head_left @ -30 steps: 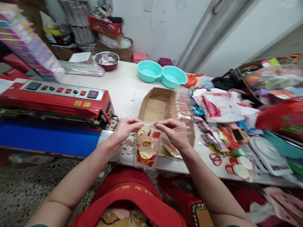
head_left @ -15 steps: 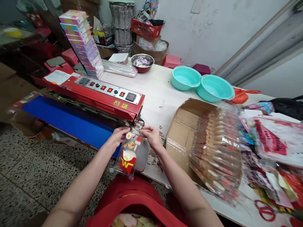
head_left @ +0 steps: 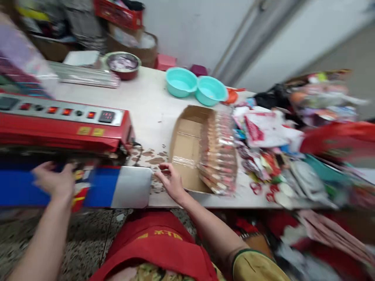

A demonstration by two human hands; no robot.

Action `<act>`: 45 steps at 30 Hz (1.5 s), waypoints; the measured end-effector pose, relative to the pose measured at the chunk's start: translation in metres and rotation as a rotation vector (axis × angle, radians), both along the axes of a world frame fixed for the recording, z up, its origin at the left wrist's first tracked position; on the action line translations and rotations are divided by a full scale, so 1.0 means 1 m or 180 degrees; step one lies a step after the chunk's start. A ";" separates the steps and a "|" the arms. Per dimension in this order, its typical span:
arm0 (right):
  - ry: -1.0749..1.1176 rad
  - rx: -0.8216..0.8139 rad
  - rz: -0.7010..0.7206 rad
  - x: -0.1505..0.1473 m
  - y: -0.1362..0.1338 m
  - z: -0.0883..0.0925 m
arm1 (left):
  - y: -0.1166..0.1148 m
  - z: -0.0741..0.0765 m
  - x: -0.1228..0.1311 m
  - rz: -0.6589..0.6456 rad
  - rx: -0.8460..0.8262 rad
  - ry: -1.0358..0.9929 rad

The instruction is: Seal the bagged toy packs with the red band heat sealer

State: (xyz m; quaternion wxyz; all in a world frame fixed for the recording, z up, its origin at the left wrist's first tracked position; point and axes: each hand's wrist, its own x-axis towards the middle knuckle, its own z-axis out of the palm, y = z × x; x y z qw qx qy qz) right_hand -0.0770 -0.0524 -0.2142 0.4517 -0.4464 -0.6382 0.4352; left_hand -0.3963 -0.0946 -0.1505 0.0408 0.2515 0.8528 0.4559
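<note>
My left hand [head_left: 54, 181] rests on a clear toy packet [head_left: 79, 187] with a red fries-box print, lying on the blue belt [head_left: 102, 186] of the red sealing machine [head_left: 63, 127]. Its fingers are blurred by motion. My right hand [head_left: 171, 181] hovers over the table [head_left: 152, 105] edge with fingers apart and nothing in it, just left of a cardboard box [head_left: 187, 144]. A row of filled clear packets [head_left: 218, 156] stands in that box.
Two teal bowls [head_left: 195, 86] and a metal bowl [head_left: 123, 64] sit at the table's far side. A heap of packaged goods [head_left: 272, 136] and red scissors [head_left: 256, 187] crowd the right. Stacked boxes stand at far left.
The packet, held by both hands before, now lies on the blue belt further left under my left hand. My right hand let go and drew back toward the cardboard box.
</note>
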 end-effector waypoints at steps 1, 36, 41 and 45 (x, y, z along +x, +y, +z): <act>-0.0305 0.0367 -0.0152 0.036 -0.013 -0.001 | 0.002 -0.003 0.011 0.0083 0.0010 0.0438; 0.0641 -0.1016 0.0565 0.050 0.070 0.070 | 0.064 0.029 0.179 -0.1938 0.0051 -0.3507; 0.0844 -0.1735 0.0736 -0.021 0.066 0.029 | 0.052 -0.008 0.124 -0.1071 0.0161 -0.3565; 0.0986 -0.2075 0.0594 -0.071 0.067 0.007 | 0.039 -0.025 0.083 -0.0790 0.0184 -0.3611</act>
